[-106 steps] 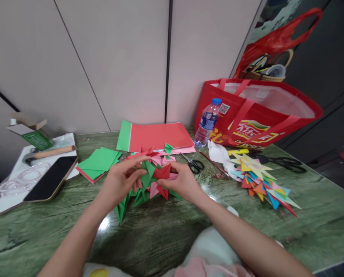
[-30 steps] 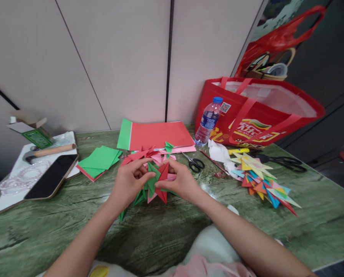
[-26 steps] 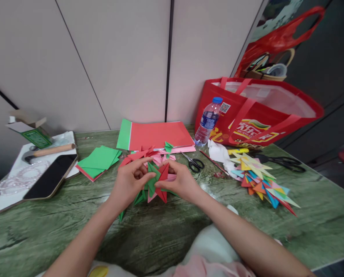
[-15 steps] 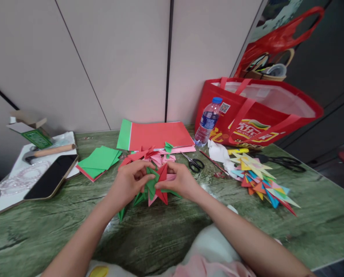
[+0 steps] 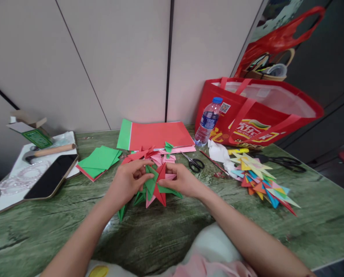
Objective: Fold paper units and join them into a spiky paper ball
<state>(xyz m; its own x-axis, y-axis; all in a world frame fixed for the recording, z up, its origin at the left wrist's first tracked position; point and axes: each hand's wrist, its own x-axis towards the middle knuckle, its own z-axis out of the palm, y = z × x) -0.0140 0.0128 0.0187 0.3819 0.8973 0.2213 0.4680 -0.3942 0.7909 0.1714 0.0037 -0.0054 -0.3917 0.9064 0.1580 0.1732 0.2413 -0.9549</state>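
Between my hands is a pointed origami piece (image 5: 160, 185) of folded green, red and pink paper. My left hand (image 5: 131, 177) pinches its green part between thumb and fingers. On the other side, my right hand (image 5: 180, 179) is closed on the red and pink points, its fingers partly hidden behind the paper. Loose green folded pieces (image 5: 122, 212) lie on the table beneath and left of it. Just beyond my hands are red folded pieces (image 5: 140, 154) and pink folded pieces (image 5: 160, 158), with a small green one (image 5: 168, 147) among them.
Green paper squares (image 5: 99, 161) lie left, near a phone (image 5: 52, 179) and a hammer (image 5: 49, 152). Behind are coloured sheets (image 5: 161, 135) and small scissors (image 5: 195, 164). A water bottle (image 5: 208, 122), a red bag (image 5: 261, 115) and a multicoloured folded-paper pile (image 5: 262, 182) stand or lie right.
The origami piece has turned slightly and shifted a little to the left in my hands. My right thumb has slid along the red point; the left hand has barely moved.
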